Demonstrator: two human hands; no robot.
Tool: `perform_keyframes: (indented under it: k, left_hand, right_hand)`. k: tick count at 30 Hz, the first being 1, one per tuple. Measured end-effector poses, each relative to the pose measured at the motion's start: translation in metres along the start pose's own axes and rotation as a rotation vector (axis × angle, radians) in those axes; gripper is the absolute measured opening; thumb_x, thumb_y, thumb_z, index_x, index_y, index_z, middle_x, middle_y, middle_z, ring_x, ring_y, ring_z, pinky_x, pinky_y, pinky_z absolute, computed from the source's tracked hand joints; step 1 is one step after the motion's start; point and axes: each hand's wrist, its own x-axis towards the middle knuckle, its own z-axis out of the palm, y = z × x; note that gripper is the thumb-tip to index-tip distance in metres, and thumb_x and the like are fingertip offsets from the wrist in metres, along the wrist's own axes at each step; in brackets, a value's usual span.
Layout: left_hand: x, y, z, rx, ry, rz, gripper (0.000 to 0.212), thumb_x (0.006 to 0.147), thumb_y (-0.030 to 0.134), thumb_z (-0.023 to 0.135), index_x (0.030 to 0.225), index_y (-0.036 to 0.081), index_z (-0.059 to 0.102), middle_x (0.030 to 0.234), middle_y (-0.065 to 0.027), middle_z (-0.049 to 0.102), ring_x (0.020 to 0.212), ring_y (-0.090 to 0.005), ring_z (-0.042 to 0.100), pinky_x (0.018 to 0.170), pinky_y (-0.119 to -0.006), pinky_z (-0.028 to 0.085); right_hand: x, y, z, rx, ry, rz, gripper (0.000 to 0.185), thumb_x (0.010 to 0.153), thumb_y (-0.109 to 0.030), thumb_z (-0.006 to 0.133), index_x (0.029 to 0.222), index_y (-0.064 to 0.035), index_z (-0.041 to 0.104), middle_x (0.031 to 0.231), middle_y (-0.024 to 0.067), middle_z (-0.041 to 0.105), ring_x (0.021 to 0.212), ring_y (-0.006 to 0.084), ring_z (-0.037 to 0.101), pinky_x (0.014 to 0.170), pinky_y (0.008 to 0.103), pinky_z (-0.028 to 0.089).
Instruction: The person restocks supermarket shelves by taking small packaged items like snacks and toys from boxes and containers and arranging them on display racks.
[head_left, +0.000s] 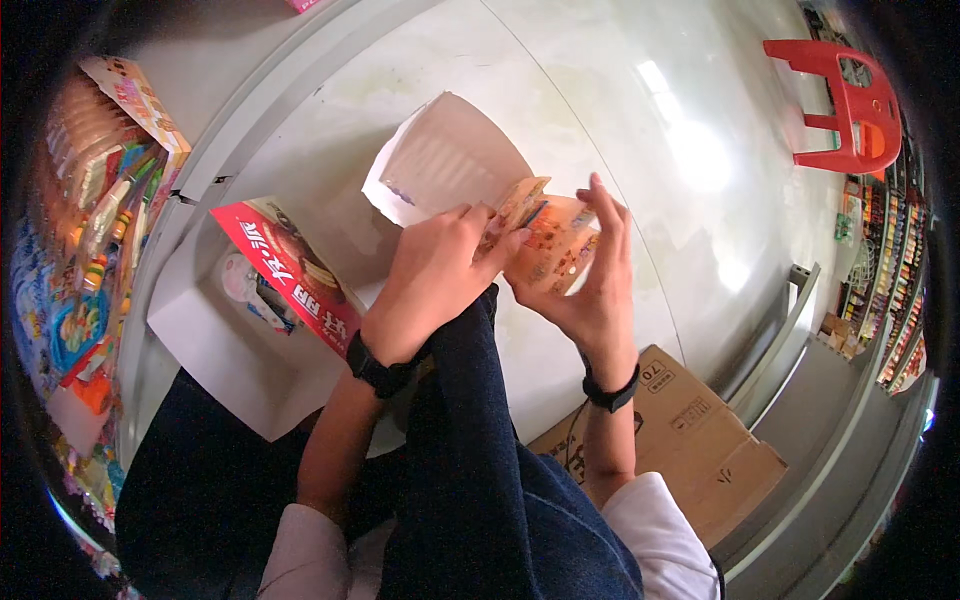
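In front of my raised knee, an orange printed package (559, 244) is held between my two hands. My left hand (439, 262) pinches its near-left edge between thumb and fingers. On the other side, my right hand (600, 292) supports it with the thumb below, its index finger raised along the far edge. Whether the package is a flattened box or a wrapper is hard to tell. Just beyond my left hand stands an open white cardboard box (457, 157). Left of that hand is a white carton (225, 367) with a red printed panel (289, 277) and small packets (270, 304) inside.
A flat brown cardboard box (675, 442) lies to the right, beside a grey metal shelf base (817, 412). Packaged toys (94, 277) fill the left side. A red plastic chair (855, 112) stands on the pale floor (600, 90), near stocked shelves (892, 277).
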Motion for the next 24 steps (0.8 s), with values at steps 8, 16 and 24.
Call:
perform_keyframes:
  k: [8, 16, 24]
  left_hand:
    - [0.0, 0.002, 0.0, 0.004, -0.006, -0.024, 0.045, 0.094, 0.043, 0.059, 0.107, 0.0, 0.065, 0.093, -0.021, 0.069, 0.081, -0.0362, 0.069, 0.073, -0.042, 0.054]
    - [0.0, 0.001, 0.0, 0.008, -0.02, -0.018, 0.044, 0.095, 0.04, 0.059, 0.107, -0.001, 0.065, 0.092, -0.0215, 0.069, 0.08, -0.0357, 0.068, 0.073, -0.043, 0.054]
    - [0.0, -0.002, 0.002, -0.001, 0.017, 0.034, 0.038, 0.096, 0.036, 0.057, 0.103, -0.001, 0.065, 0.092, -0.0201, 0.068, 0.082, -0.0354, 0.068, 0.073, -0.042, 0.053]
  right_hand:
    - [-0.015, 0.005, -0.01, -0.026, -0.048, 0.007, 0.114, 0.056, -0.02, 0.091, 0.149, -0.0051, 0.027, 0.13, 0.0228, 0.046, 0.118, 0.0403, 0.051, 0.094, 0.0464, 0.051]
    - [-0.021, 0.011, -0.004, -0.015, 0.0, 0.03, 0.114, 0.057, -0.023, 0.092, 0.149, -0.005, 0.027, 0.131, 0.0235, 0.044, 0.117, 0.0394, 0.052, 0.093, 0.0456, 0.052]
    - [-0.022, 0.016, 0.0, -0.059, -0.042, 0.086, 0.113, 0.056, -0.026, 0.092, 0.147, -0.0024, 0.029, 0.132, 0.0225, 0.046, 0.119, 0.0401, 0.051, 0.102, 0.0473, 0.046]
